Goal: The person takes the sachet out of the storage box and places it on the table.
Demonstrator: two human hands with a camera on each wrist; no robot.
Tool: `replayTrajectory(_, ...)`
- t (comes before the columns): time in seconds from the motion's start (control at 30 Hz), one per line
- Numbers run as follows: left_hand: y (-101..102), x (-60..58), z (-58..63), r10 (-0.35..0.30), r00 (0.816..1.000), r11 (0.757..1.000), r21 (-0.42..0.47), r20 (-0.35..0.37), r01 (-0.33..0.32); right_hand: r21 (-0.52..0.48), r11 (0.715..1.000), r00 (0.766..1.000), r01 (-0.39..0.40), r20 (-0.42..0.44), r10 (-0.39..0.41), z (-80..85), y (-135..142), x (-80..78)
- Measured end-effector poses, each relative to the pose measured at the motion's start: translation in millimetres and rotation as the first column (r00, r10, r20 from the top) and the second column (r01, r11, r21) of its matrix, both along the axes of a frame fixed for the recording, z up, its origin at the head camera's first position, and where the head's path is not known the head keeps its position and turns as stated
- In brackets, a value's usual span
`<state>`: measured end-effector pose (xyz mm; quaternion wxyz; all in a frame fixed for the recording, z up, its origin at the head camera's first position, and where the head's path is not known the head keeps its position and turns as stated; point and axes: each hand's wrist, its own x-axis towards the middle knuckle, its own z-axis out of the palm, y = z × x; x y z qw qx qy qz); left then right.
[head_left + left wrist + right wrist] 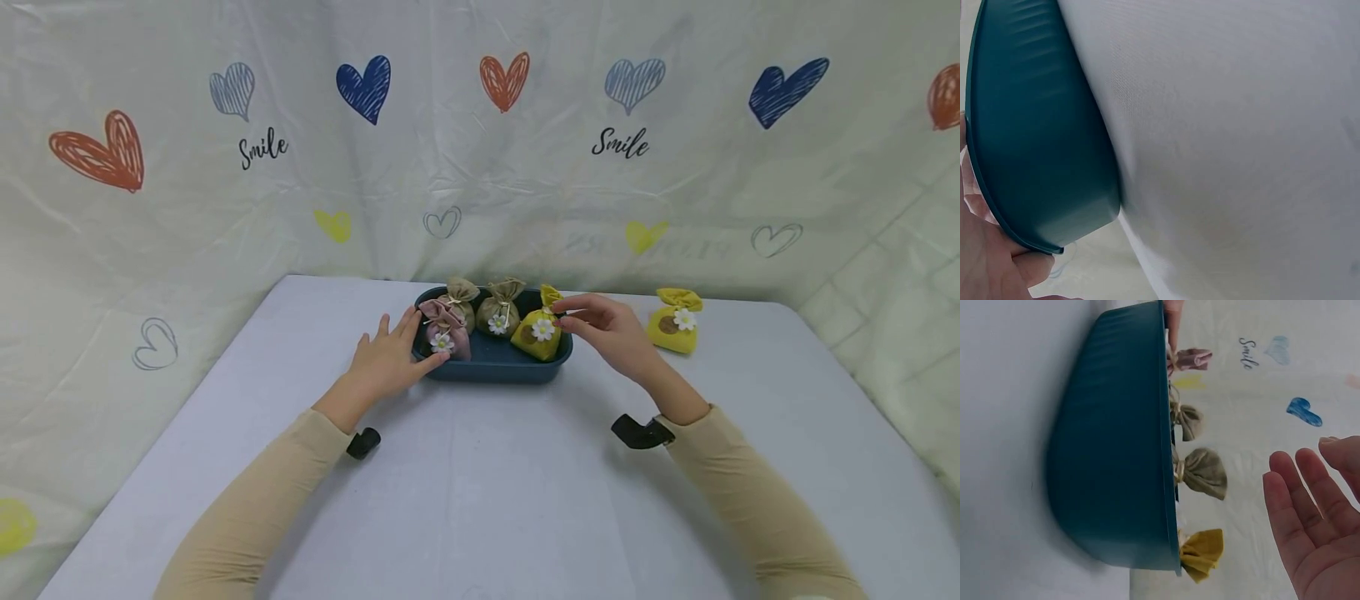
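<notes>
A dark teal oblong container (491, 372) stands near the back of the table. My left hand (386, 358) holds its left end, thumb over the near rim and the other fingers spread; the left wrist view shows the rim between thumb and finger. Inside at the left is a pink drawstring pouch (447, 332), with a tan pouch (462, 304) behind it. An olive pouch (502, 308) sits mid-container and a yellow pouch (538, 333) at the right end. Beside that yellow pouch, my right hand (611, 333) hovers with loosely bent fingers; the right wrist view shows nothing in its grasp.
Another yellow pouch (673, 329) with a white flower stands on the white table (480, 483), right of the container. Close behind the table's back edge hangs a pale curtain (480, 175) printed with hearts and words.
</notes>
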<state>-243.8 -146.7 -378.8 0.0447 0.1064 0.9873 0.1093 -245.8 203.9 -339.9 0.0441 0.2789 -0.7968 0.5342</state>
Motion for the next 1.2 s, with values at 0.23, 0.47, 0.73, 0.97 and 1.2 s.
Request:
replayTrajectory(0.23,0.2,0.2,0.1,-0.002,1.0,1.0,0.001,0.003,0.002,0.005,0.998,0.998,-0.057,0.034,0.057,-9.0,-21.7,-3.6)
replayTrajectory(0.47,1.2,0.1,0.2,0.001,1.0,1.0,0.006,0.002,-0.001,0.0,0.996,0.994,-0.086,0.069,0.086,-15.9,-40.0,-4.8)
replayTrajectory(0.73,1.6,-0.6,0.8,0.006,1.0,1.0,0.004,0.007,-0.006,0.002,0.995,0.992,-0.1,0.08,0.1,-24.5,-56.2,-12.9)
replayTrajectory(0.97,1.0,-0.6,1.5,0.01,1.0,1.0,0.006,0.007,-0.01,0.048,0.991,0.986,-0.128,0.119,0.121,-27.5,-67.0,-23.5)
replayTrajectory(1.2,1.1,-1.4,0.6,0.011,1.0,1.0,0.002,0.001,-0.011,0.133,0.983,0.985,-0.128,0.134,0.11,-30.3,-79.2,-29.3)
